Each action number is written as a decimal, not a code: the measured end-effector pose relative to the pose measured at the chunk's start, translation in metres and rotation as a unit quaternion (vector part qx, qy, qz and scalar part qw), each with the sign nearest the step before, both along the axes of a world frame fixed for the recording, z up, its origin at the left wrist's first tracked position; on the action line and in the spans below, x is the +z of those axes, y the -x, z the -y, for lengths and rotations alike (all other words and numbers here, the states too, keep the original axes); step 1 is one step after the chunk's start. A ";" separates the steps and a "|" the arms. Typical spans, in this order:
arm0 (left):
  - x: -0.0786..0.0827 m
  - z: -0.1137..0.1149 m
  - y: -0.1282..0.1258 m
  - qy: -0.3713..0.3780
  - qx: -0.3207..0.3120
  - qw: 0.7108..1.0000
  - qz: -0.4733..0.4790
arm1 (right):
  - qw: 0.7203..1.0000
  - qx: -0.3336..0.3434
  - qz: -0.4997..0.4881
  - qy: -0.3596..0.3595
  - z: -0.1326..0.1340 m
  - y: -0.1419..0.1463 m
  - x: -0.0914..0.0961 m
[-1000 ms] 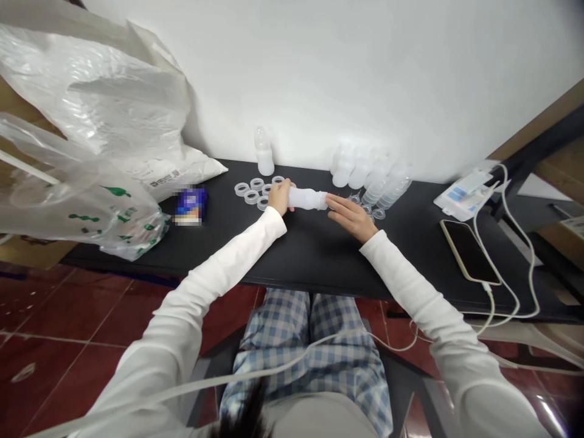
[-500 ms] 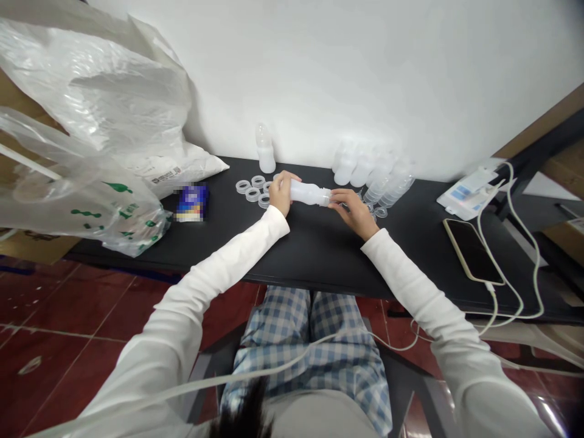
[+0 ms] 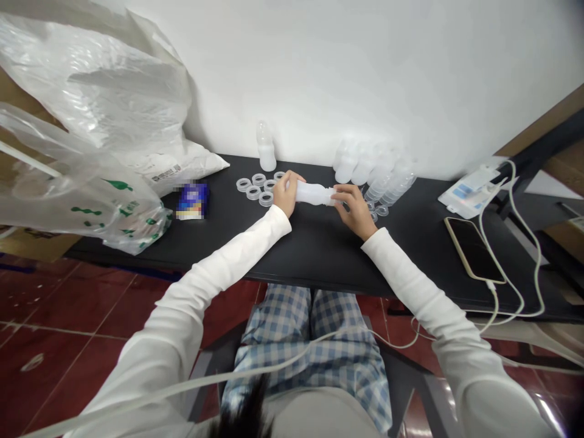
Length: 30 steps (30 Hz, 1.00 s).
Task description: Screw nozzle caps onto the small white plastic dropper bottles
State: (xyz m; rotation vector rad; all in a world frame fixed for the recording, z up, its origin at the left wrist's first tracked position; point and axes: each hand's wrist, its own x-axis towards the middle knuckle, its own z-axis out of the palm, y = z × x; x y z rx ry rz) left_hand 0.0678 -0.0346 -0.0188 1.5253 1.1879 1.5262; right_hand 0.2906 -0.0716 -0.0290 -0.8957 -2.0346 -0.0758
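My left hand [image 3: 287,193] grips the wide end of a frosted white plastic bottle [image 3: 314,194], which lies almost level above the black table. My right hand [image 3: 356,210] holds its narrow neck end, and the fingers hide the tip. Just left of my left hand lie several clear silicone rings [image 3: 255,188]. Behind them stands a translucent bottle [image 3: 266,150]. Several more translucent bottles [image 3: 374,170] crowd together beyond my right hand.
The black table [image 3: 319,261] stands against a white wall. Large plastic bags [image 3: 91,103] and a blue packet [image 3: 192,201] sit at the left. At the right lie a phone [image 3: 474,249], a white cable [image 3: 524,267] and a flat white package [image 3: 469,196].
My right hand has gone from lying flat against the bottle's neck to gripping it. The bottle has shifted slightly right, and my left hand has followed it.
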 end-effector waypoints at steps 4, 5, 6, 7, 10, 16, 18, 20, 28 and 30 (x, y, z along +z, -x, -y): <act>0.000 -0.001 -0.002 0.058 -0.012 0.998 0.015 | 0.998 -0.015 0.054 -0.026 0.000 -0.001 -0.004; -0.001 -0.002 -0.003 0.074 -0.013 0.997 0.013 | 0.998 -0.011 0.060 -0.024 0.000 -0.001 -0.005; -0.001 -0.003 -0.003 0.093 -0.013 0.996 0.013 | 0.998 -0.005 0.063 -0.022 0.000 -0.001 -0.005; -0.001 -0.004 -0.003 0.111 -0.015 0.994 0.017 | 0.998 0.002 0.064 -0.020 0.000 -0.002 -0.004; -0.001 -0.006 -0.004 0.134 -0.019 0.990 0.038 | 0.997 0.016 0.076 -0.017 0.000 -0.003 0.000; 0.007 0.002 -0.002 0.025 -0.014 0.999 0.023 | 0.996 -0.050 0.064 0.029 -0.002 -0.004 0.001; 0.008 0.007 -0.002 -0.009 -0.020 1.000 0.003 | 0.995 -0.087 0.043 0.038 -0.003 -0.003 -0.002; 0.008 0.012 -0.002 -0.050 -0.032 0.998 -0.019 | 0.992 -0.111 0.027 0.046 -0.004 -0.001 -0.005; -0.002 0.004 -0.002 -0.130 -0.027 0.991 -0.009 | 0.979 -0.157 0.074 0.105 0.003 0.001 0.004; -0.006 -0.003 -0.002 -0.096 -0.009 0.995 0.022 | 0.979 -0.143 0.093 0.113 0.006 0.002 0.009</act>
